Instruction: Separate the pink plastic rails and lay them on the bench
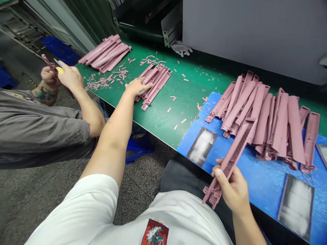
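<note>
- Left hand (138, 87): placed on small pink stack (158, 87); whether grasping cannot be determined
- Right hand (236, 189): grasping single pink part (235, 149) near its lower end

The long, pink, channel-shaped parts (281, 122) are plastic: matt and smooth outside, ribbed inside. The flat green bench (194, 95) is smooth with a slight gloss. The flat blue sheet (263, 180) is glossy (its finish appears mottled). The crumpled pale-grey glove (182, 49) is cloth; the speckled grey floor (143, 190) is matt.
</note>
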`<state>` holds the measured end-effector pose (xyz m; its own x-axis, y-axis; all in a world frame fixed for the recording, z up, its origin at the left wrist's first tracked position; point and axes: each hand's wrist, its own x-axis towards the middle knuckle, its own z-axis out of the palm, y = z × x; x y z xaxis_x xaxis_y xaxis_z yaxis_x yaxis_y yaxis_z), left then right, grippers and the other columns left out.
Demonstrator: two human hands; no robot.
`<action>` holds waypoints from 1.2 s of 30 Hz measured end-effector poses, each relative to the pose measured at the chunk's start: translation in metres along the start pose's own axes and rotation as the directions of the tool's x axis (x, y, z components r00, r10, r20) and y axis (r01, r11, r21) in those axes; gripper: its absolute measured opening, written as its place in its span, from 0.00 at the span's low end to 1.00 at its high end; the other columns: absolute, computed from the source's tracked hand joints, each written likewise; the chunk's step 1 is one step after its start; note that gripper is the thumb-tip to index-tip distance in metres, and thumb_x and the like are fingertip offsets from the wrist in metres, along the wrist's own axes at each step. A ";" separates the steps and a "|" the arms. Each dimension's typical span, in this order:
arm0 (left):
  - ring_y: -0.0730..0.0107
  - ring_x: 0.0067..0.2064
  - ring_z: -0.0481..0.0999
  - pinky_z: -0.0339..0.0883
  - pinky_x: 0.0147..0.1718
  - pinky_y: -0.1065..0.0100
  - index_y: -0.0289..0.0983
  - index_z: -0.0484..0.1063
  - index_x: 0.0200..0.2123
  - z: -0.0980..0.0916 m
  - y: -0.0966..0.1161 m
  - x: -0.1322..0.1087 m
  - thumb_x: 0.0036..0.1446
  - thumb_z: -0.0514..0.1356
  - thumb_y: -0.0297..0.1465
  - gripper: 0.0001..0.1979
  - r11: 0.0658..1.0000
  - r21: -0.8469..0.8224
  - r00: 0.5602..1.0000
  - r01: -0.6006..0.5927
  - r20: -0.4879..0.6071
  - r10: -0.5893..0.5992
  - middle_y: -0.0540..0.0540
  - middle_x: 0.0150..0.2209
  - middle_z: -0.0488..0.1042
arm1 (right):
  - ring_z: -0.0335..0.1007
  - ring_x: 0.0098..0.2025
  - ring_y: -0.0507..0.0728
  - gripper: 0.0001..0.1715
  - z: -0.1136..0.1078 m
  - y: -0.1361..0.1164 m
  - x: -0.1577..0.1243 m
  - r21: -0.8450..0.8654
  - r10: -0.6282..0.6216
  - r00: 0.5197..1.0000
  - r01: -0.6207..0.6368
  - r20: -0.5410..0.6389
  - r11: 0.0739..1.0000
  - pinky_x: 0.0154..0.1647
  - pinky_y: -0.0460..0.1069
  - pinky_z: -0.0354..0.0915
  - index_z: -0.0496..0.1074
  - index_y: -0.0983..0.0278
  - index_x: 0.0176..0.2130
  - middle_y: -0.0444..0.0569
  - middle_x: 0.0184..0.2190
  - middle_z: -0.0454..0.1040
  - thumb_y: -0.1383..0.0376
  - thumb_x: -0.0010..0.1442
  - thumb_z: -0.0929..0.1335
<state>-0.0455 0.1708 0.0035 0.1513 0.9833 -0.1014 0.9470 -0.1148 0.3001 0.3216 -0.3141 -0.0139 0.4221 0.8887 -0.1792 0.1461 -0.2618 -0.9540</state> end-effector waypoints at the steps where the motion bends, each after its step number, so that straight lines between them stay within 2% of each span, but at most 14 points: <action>1: 0.21 0.84 0.63 0.54 0.78 0.19 0.40 0.65 0.88 0.005 0.008 -0.012 0.63 0.55 0.71 0.61 0.999 0.014 0.999 0.037 0.006 -0.037 0.29 0.85 0.64 | 0.77 0.33 0.56 0.29 0.000 0.002 0.003 -0.003 -0.011 1.000 0.011 0.018 1.000 0.35 0.51 0.77 0.82 0.59 0.56 0.46 0.35 0.81 0.40 0.75 0.78; 3: 0.24 0.87 0.58 0.50 0.82 0.22 0.41 0.63 0.89 0.014 0.026 -0.038 0.65 0.56 0.67 0.59 0.997 0.039 0.998 0.067 0.020 -0.067 0.33 0.88 0.59 | 0.77 0.32 0.57 0.29 0.001 0.006 0.009 -0.014 -0.046 0.996 0.047 0.077 0.999 0.34 0.51 0.77 0.82 0.60 0.57 0.46 0.34 0.81 0.40 0.75 0.78; 7: 0.28 0.88 0.55 0.49 0.84 0.29 0.42 0.62 0.90 0.027 0.063 -0.093 0.70 0.53 0.64 0.54 0.998 0.062 0.998 -0.012 0.055 0.008 0.35 0.88 0.58 | 0.78 0.32 0.57 0.27 0.001 0.010 0.013 -0.010 -0.131 0.976 0.135 0.171 0.991 0.34 0.52 0.80 0.83 0.59 0.57 0.46 0.35 0.83 0.42 0.76 0.77; 13: 0.28 0.89 0.54 0.45 0.86 0.28 0.42 0.61 0.90 0.033 0.102 -0.156 0.73 0.53 0.66 0.54 0.995 0.067 0.985 -0.071 0.162 0.059 0.35 0.89 0.54 | 0.78 0.31 0.56 0.26 -0.010 0.012 0.000 0.042 -0.153 0.973 0.148 0.175 0.988 0.32 0.51 0.78 0.82 0.60 0.58 0.46 0.34 0.82 0.42 0.77 0.76; 15: 0.27 0.88 0.56 0.50 0.85 0.29 0.41 0.63 0.88 0.036 0.114 -0.166 0.74 0.57 0.64 0.51 0.993 0.054 0.991 -0.102 0.090 0.096 0.32 0.88 0.57 | 0.78 0.31 0.56 0.27 -0.014 0.016 -0.004 0.057 -0.135 0.978 0.127 0.159 0.990 0.32 0.51 0.78 0.82 0.60 0.58 0.45 0.34 0.81 0.42 0.77 0.77; 17: 0.28 0.83 0.66 0.59 0.82 0.33 0.38 0.74 0.81 0.044 0.133 -0.172 0.77 0.60 0.55 0.40 0.977 0.035 0.975 -0.209 -0.077 0.211 0.28 0.82 0.69 | 0.77 0.31 0.56 0.27 -0.017 0.019 -0.007 0.070 -0.118 0.982 0.109 0.146 0.992 0.32 0.51 0.78 0.81 0.60 0.58 0.45 0.34 0.81 0.42 0.77 0.77; 19: 0.31 0.73 0.78 0.68 0.77 0.38 0.36 0.85 0.67 0.058 0.156 -0.175 0.78 0.62 0.45 0.26 0.935 0.044 0.923 -0.352 -0.150 0.354 0.28 0.68 0.83 | 0.77 0.30 0.55 0.27 -0.019 0.019 -0.010 0.081 -0.103 0.984 0.091 0.145 0.992 0.33 0.52 0.79 0.81 0.60 0.57 0.45 0.34 0.82 0.42 0.76 0.77; 21: 0.32 0.64 0.84 0.76 0.69 0.41 0.35 0.88 0.54 0.072 0.178 -0.177 0.75 0.64 0.39 0.16 0.907 0.079 0.905 -0.414 -0.065 0.419 0.27 0.57 0.87 | 0.77 0.30 0.56 0.27 -0.022 0.018 -0.013 0.092 -0.097 0.986 0.084 0.138 0.992 0.34 0.53 0.80 0.81 0.60 0.58 0.45 0.35 0.82 0.42 0.76 0.77; 23: 0.31 0.60 0.85 0.80 0.62 0.44 0.36 0.87 0.47 0.081 0.193 -0.178 0.73 0.65 0.35 0.11 0.914 0.120 0.921 -0.388 0.019 0.389 0.27 0.52 0.87 | 0.78 0.31 0.57 0.28 -0.026 0.016 -0.017 0.097 -0.096 0.987 0.083 0.133 0.992 0.35 0.54 0.80 0.81 0.60 0.58 0.47 0.35 0.82 0.41 0.76 0.77; 26: 0.35 0.55 0.86 0.79 0.56 0.49 0.39 0.84 0.42 0.082 0.194 -0.176 0.71 0.65 0.33 0.07 0.946 0.075 0.949 -0.316 0.013 0.315 0.31 0.44 0.87 | 0.80 0.33 0.58 0.30 -0.033 0.012 -0.021 0.084 -0.077 0.989 0.067 0.129 0.994 0.34 0.53 0.79 0.80 0.60 0.58 0.47 0.35 0.83 0.39 0.75 0.77; 28: 0.40 0.50 0.86 0.77 0.55 0.52 0.41 0.81 0.38 0.076 0.184 -0.174 0.73 0.63 0.35 0.09 0.954 -0.023 0.952 -0.298 -0.079 0.295 0.36 0.38 0.84 | 0.80 0.33 0.58 0.31 -0.034 0.008 -0.018 0.040 -0.037 0.990 0.032 0.137 0.999 0.34 0.53 0.78 0.80 0.60 0.59 0.47 0.36 0.84 0.39 0.75 0.77; 31: 0.49 0.39 0.83 0.77 0.48 0.56 0.42 0.75 0.32 0.066 0.162 -0.176 0.75 0.64 0.40 0.17 0.921 -0.216 0.929 -0.324 -0.256 0.266 0.43 0.28 0.76 | 0.80 0.33 0.58 0.29 -0.022 -0.005 0.000 -0.055 0.022 0.976 -0.010 0.215 0.998 0.38 0.53 0.77 0.80 0.61 0.56 0.48 0.36 0.85 0.40 0.75 0.75; 33: 0.57 0.30 0.78 0.76 0.39 0.61 0.42 0.73 0.31 0.062 0.152 -0.184 0.75 0.65 0.44 0.20 0.850 -0.410 0.927 -0.330 -0.311 0.209 0.46 0.25 0.73 | 0.80 0.33 0.58 0.25 -0.004 -0.018 0.024 -0.100 0.020 0.954 0.011 0.298 0.995 0.37 0.52 0.75 0.79 0.61 0.49 0.48 0.36 0.85 0.42 0.76 0.74; 36: 0.67 0.22 0.71 0.68 0.24 0.67 0.42 0.74 0.34 0.064 0.144 -0.210 0.74 0.68 0.52 0.22 0.624 -0.736 0.958 -0.262 -0.274 0.079 0.50 0.25 0.74 | 0.77 0.29 0.57 0.22 0.037 -0.041 0.071 -0.099 0.019 0.918 0.022 0.397 0.995 0.30 0.49 0.69 0.73 0.59 0.40 0.47 0.31 0.82 0.45 0.76 0.74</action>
<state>0.0776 -0.0608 0.0075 0.1423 0.9721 0.1867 0.3424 -0.2253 0.9121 0.3130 -0.2261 0.0038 0.0353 0.9600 -0.2779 0.2431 -0.2780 -0.9293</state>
